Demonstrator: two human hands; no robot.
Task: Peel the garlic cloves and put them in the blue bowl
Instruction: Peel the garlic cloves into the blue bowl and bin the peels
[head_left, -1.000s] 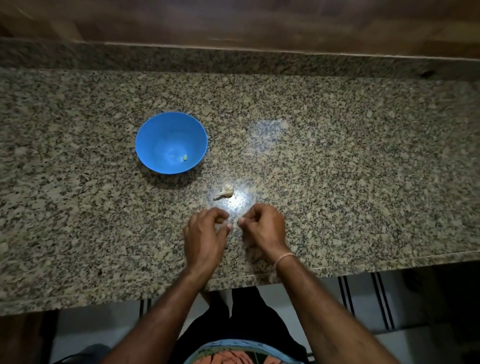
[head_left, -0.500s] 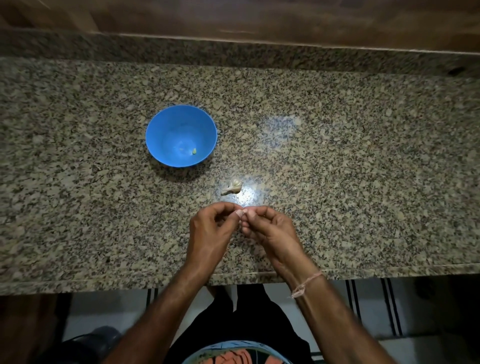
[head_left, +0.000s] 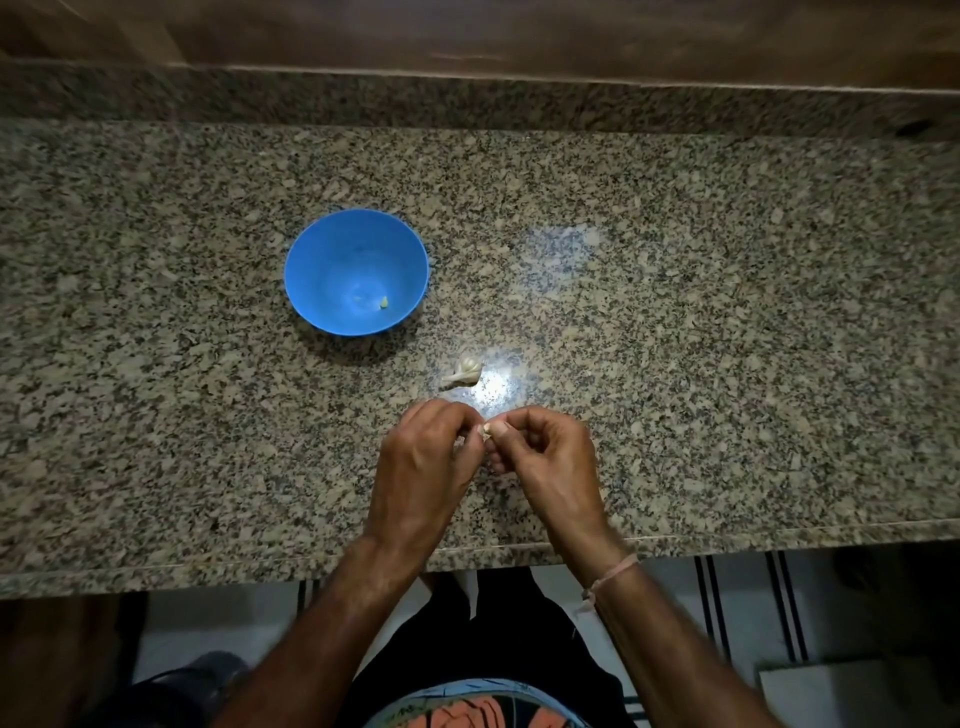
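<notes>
Clove (head_left: 487, 429) pinched between fingers (head_left: 501, 427); loose garlic (head_left: 464, 372) tapers leftward.

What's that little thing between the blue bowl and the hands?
In the head view, a pale garlic piece lies on the counter between the blue bowl and the left hand and right hand, touching none.

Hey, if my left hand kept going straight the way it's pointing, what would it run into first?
Likely the garlic piece on the counter, just past the left hand, which pinches a clove. The blue bowl lies left of that line. Hand height is unclear.
</notes>
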